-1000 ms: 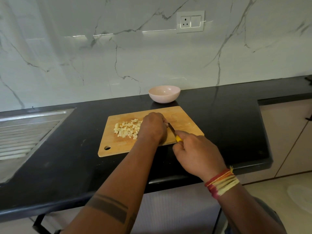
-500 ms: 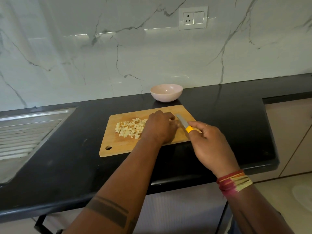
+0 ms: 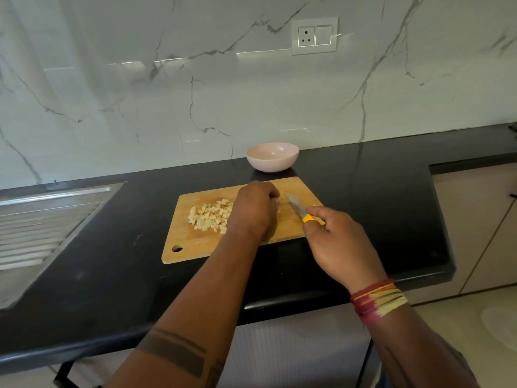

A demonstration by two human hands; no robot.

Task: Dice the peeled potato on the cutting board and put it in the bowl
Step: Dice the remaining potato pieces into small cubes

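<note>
A wooden cutting board [image 3: 195,245] lies on the black counter. A heap of pale diced potato [image 3: 211,215] sits on its left half. My left hand [image 3: 254,208] rests curled on the board just right of the heap; a sliver of potato shows at its fingertips, the rest is hidden. My right hand [image 3: 338,245] grips a yellow-handled knife [image 3: 298,207], its blade pointing up-left, close to the left hand's fingers. The pink bowl [image 3: 272,157] stands behind the board near the wall and looks empty.
The black counter [image 3: 112,270] ends at a front edge close to me. A steel sink drainboard [image 3: 42,225] lies at the left. A wall socket [image 3: 314,35] sits on the marble backsplash. Cabinets [image 3: 475,219] stand at the right.
My right hand drew the knife back to the right, away from my left hand, then brought the blade back toward the left hand's fingers. The left hand stayed curled on the board.
</note>
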